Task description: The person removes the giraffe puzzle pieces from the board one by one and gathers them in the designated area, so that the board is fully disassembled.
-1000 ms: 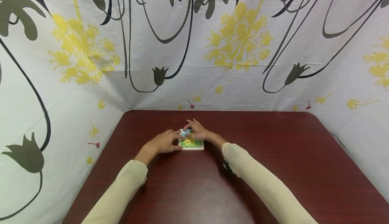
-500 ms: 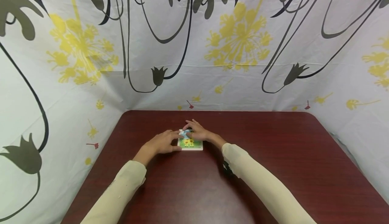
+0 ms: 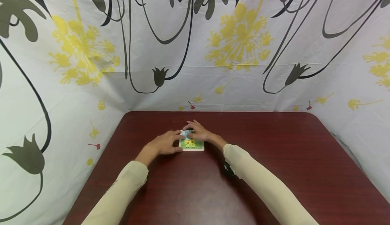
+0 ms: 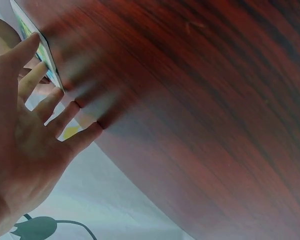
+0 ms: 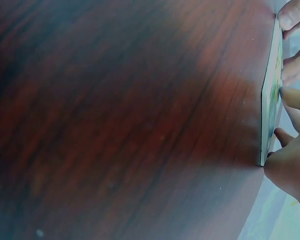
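Note:
A flat white-bordered picture board (image 3: 192,145) lies on the table near its far side. Its print shows yellow flower-like figures on green, with blue above. At the board's left side my left hand (image 3: 164,143) has its fingers spread, the thumb at the near left corner and a fingertip over the upper left. My right hand (image 3: 199,132) reaches over the upper right, thumb and forefinger apart on the picture, covering part of it. In the left wrist view the left hand (image 4: 30,125) is spread against the edge. The right wrist view shows the board (image 5: 271,95) edge-on beside the right hand (image 5: 292,160).
The dark red wooden table (image 3: 195,191) has rounded far corners. A white cloth (image 3: 189,55) with grey and yellow floral print hangs behind it and along both sides. A dark object (image 3: 228,168) shows below the right sleeve cuff.

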`<action>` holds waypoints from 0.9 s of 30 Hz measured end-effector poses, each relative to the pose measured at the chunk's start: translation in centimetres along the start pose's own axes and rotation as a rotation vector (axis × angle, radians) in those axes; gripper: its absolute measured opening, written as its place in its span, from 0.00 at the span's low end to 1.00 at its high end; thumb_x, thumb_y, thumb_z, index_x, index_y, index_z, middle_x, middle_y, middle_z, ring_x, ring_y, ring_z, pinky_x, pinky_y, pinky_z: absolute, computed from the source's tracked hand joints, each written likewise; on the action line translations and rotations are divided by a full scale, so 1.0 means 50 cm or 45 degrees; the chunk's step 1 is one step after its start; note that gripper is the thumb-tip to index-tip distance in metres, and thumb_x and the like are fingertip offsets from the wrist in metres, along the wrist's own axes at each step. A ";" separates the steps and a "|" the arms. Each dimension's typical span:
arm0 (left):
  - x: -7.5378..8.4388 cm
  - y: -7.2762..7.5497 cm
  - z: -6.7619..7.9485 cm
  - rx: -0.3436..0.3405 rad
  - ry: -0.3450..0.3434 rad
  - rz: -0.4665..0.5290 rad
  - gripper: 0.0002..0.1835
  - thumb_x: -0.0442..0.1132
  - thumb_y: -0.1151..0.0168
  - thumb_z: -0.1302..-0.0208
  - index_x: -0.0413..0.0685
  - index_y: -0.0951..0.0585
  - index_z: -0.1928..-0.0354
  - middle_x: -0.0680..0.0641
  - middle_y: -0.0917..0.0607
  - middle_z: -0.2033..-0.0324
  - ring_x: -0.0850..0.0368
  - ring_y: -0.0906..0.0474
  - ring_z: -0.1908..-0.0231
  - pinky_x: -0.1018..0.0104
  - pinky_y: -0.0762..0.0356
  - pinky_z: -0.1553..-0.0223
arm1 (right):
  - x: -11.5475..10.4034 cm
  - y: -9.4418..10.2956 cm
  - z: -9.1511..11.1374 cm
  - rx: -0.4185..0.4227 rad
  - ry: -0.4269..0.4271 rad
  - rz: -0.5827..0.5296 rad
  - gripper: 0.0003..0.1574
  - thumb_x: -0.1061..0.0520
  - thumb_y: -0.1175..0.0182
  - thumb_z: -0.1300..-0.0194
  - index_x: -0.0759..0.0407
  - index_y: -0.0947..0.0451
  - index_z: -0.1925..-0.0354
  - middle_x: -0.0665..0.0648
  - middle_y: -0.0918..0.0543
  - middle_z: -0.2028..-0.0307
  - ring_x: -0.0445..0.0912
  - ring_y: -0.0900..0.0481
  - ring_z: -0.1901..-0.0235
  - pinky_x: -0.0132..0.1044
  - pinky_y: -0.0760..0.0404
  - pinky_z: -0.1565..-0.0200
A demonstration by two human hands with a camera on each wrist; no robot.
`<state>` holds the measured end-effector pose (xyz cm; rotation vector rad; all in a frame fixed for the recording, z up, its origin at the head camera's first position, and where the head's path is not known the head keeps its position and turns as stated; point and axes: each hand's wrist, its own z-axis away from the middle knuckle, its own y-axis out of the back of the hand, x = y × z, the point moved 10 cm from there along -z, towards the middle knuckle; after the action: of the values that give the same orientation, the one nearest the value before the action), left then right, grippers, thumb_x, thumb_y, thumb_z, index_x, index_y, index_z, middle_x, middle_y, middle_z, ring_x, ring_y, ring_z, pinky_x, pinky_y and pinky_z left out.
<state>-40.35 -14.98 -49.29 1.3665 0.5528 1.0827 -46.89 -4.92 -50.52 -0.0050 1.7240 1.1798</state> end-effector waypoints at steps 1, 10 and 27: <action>0.000 0.001 0.000 0.001 0.001 0.001 0.32 0.59 0.38 0.27 0.60 0.28 0.25 0.46 0.39 0.21 0.39 0.45 0.22 0.33 0.34 0.33 | -0.002 0.001 0.000 0.002 0.012 0.003 0.19 0.64 0.44 0.22 0.68 0.24 0.38 0.71 0.35 0.26 0.66 0.58 0.20 0.62 0.64 0.23; -0.005 0.001 -0.001 -0.007 0.026 0.009 0.32 0.60 0.38 0.28 0.62 0.28 0.25 0.47 0.40 0.20 0.40 0.47 0.21 0.34 0.37 0.31 | 0.000 -0.002 -0.006 -0.028 -0.036 0.007 0.17 0.64 0.44 0.23 0.63 0.21 0.39 0.68 0.34 0.26 0.61 0.58 0.19 0.59 0.66 0.23; -0.007 -0.003 -0.003 0.012 -0.004 0.012 0.31 0.61 0.38 0.27 0.62 0.26 0.26 0.48 0.39 0.21 0.39 0.47 0.21 0.33 0.36 0.32 | 0.006 0.006 0.003 0.026 -0.077 -0.140 0.18 0.64 0.43 0.23 0.63 0.21 0.39 0.66 0.45 0.21 0.65 0.60 0.20 0.65 0.51 0.25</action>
<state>-40.59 -15.21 -49.57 1.3799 0.5505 1.0864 -47.10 -4.52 -50.51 -0.0508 1.6613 1.0712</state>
